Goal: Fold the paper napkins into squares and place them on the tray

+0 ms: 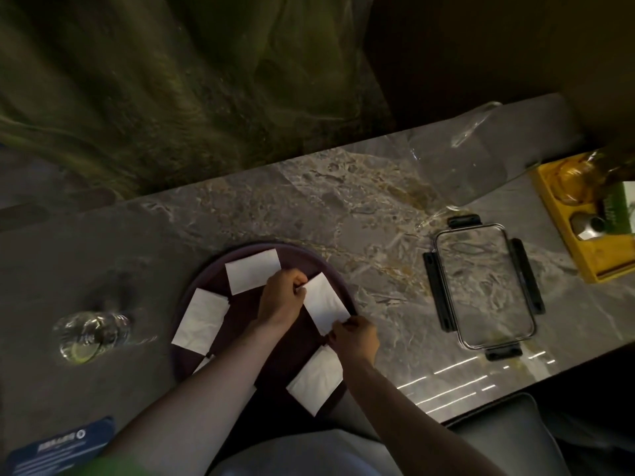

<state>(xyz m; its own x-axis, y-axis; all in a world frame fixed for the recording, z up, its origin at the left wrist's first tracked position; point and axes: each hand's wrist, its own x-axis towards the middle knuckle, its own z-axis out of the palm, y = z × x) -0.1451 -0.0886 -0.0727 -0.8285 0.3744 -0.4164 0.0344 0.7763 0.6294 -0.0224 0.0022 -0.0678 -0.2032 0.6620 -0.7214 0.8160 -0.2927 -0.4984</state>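
Napkin (323,304) pinched endwise by left hand (281,294), right hand (355,338) (fingers (299,281) curled); tray (244,304) beneath.

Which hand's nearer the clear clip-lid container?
Right. Right hand, pinching the napkin, is left of the container; left hand holds it farther left, over the tray.

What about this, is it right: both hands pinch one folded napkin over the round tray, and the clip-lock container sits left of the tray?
No. The head view shows the clip-lock container right of the tray; the rest holds.
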